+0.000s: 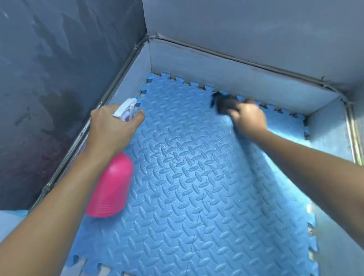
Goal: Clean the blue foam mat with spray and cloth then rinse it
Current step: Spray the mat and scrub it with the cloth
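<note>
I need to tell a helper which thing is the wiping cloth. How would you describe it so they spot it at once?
Start at the blue foam mat lying in the grey walled basin, and follow its far toothed edge. There the right hand presses a dark bunched cloth against the mat. It is the only near-black thing; the spray bottle in the left hand is pink and white.

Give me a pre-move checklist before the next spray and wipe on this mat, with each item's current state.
1. Spray bottle gripped by the left hand: ok.
2. Nozzle aimed at the blue foam mat: cannot tell; it points toward the far left corner.
3. Dark cloth held in the right hand: ok.
4. Cloth touching the mat near the far edge: cannot tell, blurred.
5. Mat lying flat in the basin: ok.
6. Mat surface wet with spray: cannot tell.
</note>
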The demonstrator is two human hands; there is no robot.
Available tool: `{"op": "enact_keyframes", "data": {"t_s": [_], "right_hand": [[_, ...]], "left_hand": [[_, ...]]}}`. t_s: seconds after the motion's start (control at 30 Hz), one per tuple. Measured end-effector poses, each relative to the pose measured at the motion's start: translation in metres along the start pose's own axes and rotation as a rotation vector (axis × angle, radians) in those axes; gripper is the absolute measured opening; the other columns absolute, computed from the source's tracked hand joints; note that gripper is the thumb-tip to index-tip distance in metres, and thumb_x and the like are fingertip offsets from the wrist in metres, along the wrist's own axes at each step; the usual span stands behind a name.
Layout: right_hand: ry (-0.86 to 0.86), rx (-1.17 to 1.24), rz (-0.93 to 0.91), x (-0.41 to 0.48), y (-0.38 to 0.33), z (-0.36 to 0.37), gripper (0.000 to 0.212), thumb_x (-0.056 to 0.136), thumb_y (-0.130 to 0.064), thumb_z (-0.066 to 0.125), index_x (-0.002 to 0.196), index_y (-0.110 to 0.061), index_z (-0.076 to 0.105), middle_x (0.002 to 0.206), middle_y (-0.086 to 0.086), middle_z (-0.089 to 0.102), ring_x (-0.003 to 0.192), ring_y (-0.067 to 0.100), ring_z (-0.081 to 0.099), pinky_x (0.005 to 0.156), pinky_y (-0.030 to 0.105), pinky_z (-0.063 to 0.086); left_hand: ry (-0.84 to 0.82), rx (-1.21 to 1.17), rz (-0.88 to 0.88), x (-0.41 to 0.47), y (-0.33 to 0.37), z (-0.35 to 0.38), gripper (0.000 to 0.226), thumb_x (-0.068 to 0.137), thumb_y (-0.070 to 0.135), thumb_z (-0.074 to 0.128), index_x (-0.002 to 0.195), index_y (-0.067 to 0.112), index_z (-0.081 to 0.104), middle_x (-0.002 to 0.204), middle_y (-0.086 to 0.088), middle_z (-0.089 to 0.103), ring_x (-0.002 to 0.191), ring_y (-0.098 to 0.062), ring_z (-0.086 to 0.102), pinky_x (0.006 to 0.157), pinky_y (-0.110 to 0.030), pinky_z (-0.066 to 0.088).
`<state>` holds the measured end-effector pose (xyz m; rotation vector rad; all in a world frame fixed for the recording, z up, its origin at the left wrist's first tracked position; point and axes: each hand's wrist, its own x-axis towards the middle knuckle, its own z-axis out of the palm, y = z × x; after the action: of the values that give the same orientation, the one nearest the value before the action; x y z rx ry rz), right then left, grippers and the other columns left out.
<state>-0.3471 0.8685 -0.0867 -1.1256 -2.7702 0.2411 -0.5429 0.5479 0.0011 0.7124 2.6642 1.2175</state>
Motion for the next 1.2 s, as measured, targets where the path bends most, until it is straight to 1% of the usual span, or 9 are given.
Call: {"op": "enact_keyframes", "data": {"t_s": [0.1,0.2,0.43,0.53,0.6,0.77,0.97,1.1,1.2], "right_hand": [[0.068,0.024,0.348,0.003,0.056,-0.01,0.033,0.098,-0.038,0.053,0.128,-0.028,0.062,0.118,0.023,0.052,0.106,0.047,0.059,0.091,0.045,0.048],[0.046,0.039,0.389,-0.007,0.032,-0.003,0.033,0.098,-0.037,0.053,0.127,-0.024,0.063,0.117,0.022,0.049,0.104,0.047,0.058,0.091,0.045,0.048],[-0.131,0.272,-0.33,-0.13,-0.141,0.017,0.033,0.094,-0.04,0.055,0.127,-0.044,0.053,0.11,-0.003,0.045,0.098,0.019,0.052,0.076,0.033,0.046],[-0.262,0.208,-0.661,-0.152,-0.154,0.016,0.04,0.097,-0.041,0.056,0.136,-0.031,0.054,0.113,0.005,0.05,0.1,0.026,0.054,0.067,0.036,0.049],[-0.244,0.126,-0.707,-0.136,-0.131,0.014,0.042,0.098,-0.041,0.055,0.138,-0.031,0.052,0.116,0.007,0.052,0.1,0.028,0.055,0.065,0.036,0.049],[-0.056,0.035,-0.102,-0.07,-0.013,-0.007,0.029,0.099,-0.037,0.053,0.127,-0.04,0.058,0.104,0.005,0.047,0.086,0.028,0.057,0.069,0.033,0.045],[0.05,-0.032,0.64,-0.074,0.136,-0.022,0.042,0.1,-0.038,0.049,0.131,-0.013,0.06,0.128,0.023,0.046,0.114,0.045,0.056,0.106,0.044,0.043],[0.018,-0.009,0.589,-0.086,0.127,-0.027,0.038,0.1,-0.037,0.047,0.125,-0.012,0.059,0.122,0.02,0.043,0.106,0.046,0.058,0.099,0.045,0.045],[-0.021,0.088,0.301,-0.094,0.073,-0.029,0.033,0.1,-0.037,0.05,0.128,-0.024,0.06,0.111,0.008,0.043,0.088,0.027,0.06,0.09,0.035,0.051]], "left_hand": [[0.009,-0.01,0.023,-0.005,0.004,-0.002,0.06,0.082,0.049,0.069,0.057,0.001,0.044,0.058,-0.027,0.044,0.052,-0.027,0.035,0.057,-0.041,0.042],[-0.001,0.021,0.088,-0.013,0.011,0.0,0.059,0.086,0.039,0.072,0.055,0.013,0.03,0.053,-0.005,0.027,0.052,-0.018,0.021,0.052,-0.031,0.026],[-0.07,0.077,0.106,-0.017,0.019,0.005,0.054,0.086,0.04,0.072,0.057,0.008,0.04,0.049,-0.003,0.033,0.049,-0.019,0.031,0.053,-0.035,0.03],[-0.084,0.056,0.096,-0.018,0.018,0.004,0.053,0.086,0.04,0.072,0.056,0.012,0.038,0.049,-0.001,0.032,0.049,-0.021,0.031,0.053,-0.033,0.03],[-0.088,0.034,0.089,-0.018,0.017,0.002,0.053,0.086,0.039,0.072,0.055,0.014,0.038,0.049,0.0,0.033,0.048,-0.02,0.032,0.052,-0.032,0.029],[-0.094,-0.009,0.124,-0.02,0.013,0.0,0.053,0.086,0.038,0.074,0.054,0.014,0.039,0.057,-0.014,0.055,0.045,-0.014,0.032,0.051,-0.029,0.031],[-0.201,0.013,0.232,-0.025,0.013,0.007,0.05,0.088,0.037,0.076,0.06,0.008,0.046,0.052,-0.005,0.043,0.05,-0.021,0.04,0.055,-0.033,0.036],[-0.277,0.046,0.329,-0.029,0.015,0.015,0.051,0.081,0.05,0.063,0.06,0.009,0.043,0.052,-0.005,0.043,0.054,-0.026,0.04,0.058,-0.04,0.039],[-0.31,0.078,0.384,-0.029,0.017,0.02,0.051,0.082,0.051,0.06,0.06,0.01,0.041,0.052,-0.004,0.042,0.053,-0.023,0.039,0.057,-0.039,0.036]]}}
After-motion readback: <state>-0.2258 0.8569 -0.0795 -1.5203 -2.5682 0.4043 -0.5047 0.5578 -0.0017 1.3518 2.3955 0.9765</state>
